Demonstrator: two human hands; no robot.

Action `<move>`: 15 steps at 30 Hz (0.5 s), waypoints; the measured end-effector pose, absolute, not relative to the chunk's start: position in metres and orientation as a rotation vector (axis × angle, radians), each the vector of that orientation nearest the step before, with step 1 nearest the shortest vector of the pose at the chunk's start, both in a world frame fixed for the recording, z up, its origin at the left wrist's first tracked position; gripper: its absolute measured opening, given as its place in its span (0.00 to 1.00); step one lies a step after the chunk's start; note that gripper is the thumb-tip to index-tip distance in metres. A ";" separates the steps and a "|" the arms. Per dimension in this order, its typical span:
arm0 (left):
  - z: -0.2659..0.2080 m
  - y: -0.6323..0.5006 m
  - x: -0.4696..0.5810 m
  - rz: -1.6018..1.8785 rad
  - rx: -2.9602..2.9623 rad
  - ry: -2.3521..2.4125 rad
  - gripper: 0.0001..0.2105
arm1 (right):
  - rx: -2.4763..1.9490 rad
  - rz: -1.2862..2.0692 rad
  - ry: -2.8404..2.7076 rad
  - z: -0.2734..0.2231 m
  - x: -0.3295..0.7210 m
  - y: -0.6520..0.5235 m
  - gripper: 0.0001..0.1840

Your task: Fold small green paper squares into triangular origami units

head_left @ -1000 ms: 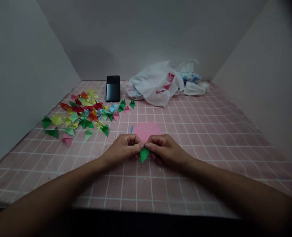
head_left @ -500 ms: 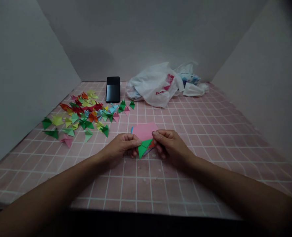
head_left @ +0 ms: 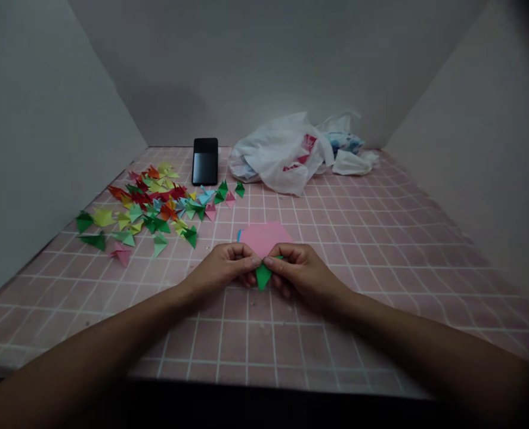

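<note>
A small folded piece of green paper (head_left: pixel 263 277) is pinched between both hands, its point hanging toward me. My left hand (head_left: pixel 229 262) grips its left side with thumb and fingers closed. On the other side my right hand (head_left: pixel 300 267) holds it, thumb pressed near the middle fold; a bit of green shows above that thumb. The two thumb tips almost meet. Just behind the hands lies a stack of paper sheets with a pink sheet (head_left: pixel 265 235) on top and a blue edge showing at the left. My fingers cover the front of the stack.
Many folded paper shapes (head_left: pixel 157 205) in several colours spread over the left of the pink checked tablecloth (head_left: pixel 380 262). Behind them lies a black phone (head_left: pixel 205 164). A white plastic bag (head_left: pixel 277 152) and a smaller crumpled bag (head_left: pixel 347 146) sit by the back wall.
My right hand has moved left and slightly down along the green paper, bringing its thumb close to the left one. Less of the green paper shows now.
</note>
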State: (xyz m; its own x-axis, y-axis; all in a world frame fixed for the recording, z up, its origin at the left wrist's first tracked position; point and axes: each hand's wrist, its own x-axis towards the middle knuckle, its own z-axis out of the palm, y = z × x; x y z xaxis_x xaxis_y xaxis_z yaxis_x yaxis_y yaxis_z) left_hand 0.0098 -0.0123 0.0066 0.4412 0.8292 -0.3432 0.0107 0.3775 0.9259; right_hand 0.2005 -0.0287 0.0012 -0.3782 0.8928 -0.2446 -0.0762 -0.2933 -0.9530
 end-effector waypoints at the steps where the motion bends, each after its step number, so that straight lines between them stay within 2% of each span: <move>1: 0.006 -0.012 0.009 0.658 1.063 0.982 0.20 | -1.107 1.743 -1.232 0.001 0.200 -0.029 0.18; 9: 0.005 -0.014 0.011 0.800 1.146 0.945 0.15 | -1.068 1.742 -1.259 -0.004 0.199 -0.027 0.15; 15: 0.008 -0.016 0.012 0.791 1.273 0.970 0.13 | -1.031 1.575 -1.397 -0.004 0.198 -0.029 0.13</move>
State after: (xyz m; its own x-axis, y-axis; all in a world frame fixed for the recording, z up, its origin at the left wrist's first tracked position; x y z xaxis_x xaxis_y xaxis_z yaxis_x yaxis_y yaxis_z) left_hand 0.0122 -0.0163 0.0078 0.4038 0.9028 -0.1479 0.0370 0.1454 0.9887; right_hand 0.1980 -0.0293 -0.0043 -0.3699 0.9260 -0.0755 -0.0352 -0.0952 -0.9948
